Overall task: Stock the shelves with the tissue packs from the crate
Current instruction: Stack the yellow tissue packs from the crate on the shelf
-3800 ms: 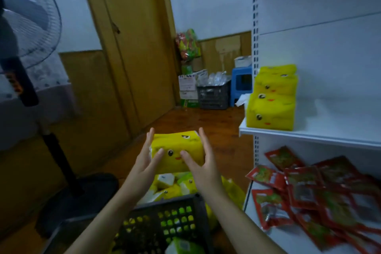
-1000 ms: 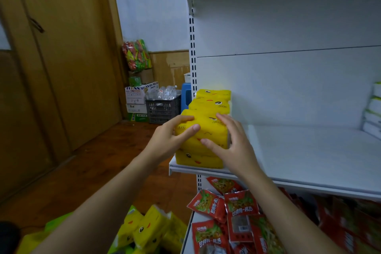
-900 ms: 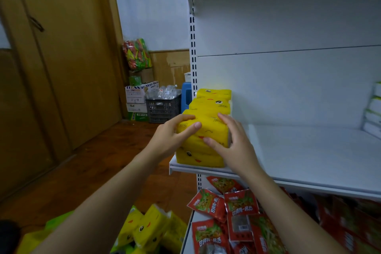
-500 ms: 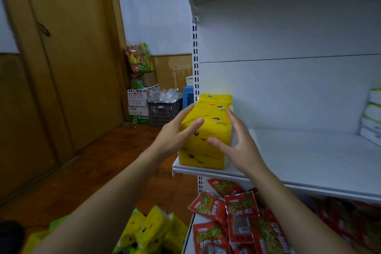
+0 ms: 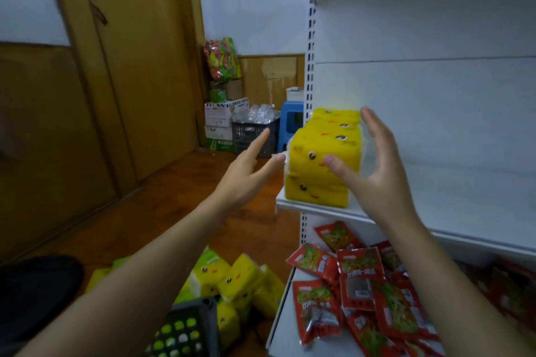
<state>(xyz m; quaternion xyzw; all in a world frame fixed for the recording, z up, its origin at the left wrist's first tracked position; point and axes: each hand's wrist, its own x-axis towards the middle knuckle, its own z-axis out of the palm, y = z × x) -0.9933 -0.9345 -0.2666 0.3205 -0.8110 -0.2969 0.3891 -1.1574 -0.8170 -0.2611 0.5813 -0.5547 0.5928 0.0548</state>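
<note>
Half a second ago both hands were pressed on the top pack; now they are off it and spread. My left hand (image 5: 246,174) is open with straight fingers, out past the left end of the shelf (image 5: 464,200), its thumb tip just beside the pack (image 5: 322,153) and gripping nothing. My right hand (image 5: 380,171) is open too. Its fingers point up along the pack's right side and its thumb lies across the front face; I cannot tell whether that thumb touches the wrapper. The pack sits at the shelf's front left corner, on top of another yellow one, with more of the same ranked behind it toward the shelf's back wall. It looks level and square with the one beneath, so I judge this placement done and the release clean. Below the shelf and to its left the crate (image 5: 185,330) shows its dark mesh wall, and several yellow packs (image 5: 232,278) lie heaped just beyond that wall, so the stocking is far from finished. Red sachets (image 5: 359,284) lie scattered on the board under the shelf. Next I would drop both hands to the crate for another pack. I would set it to the right of this corner instead of higher, since soft packs stacked tall may slide off the shelf's edge.
</note>
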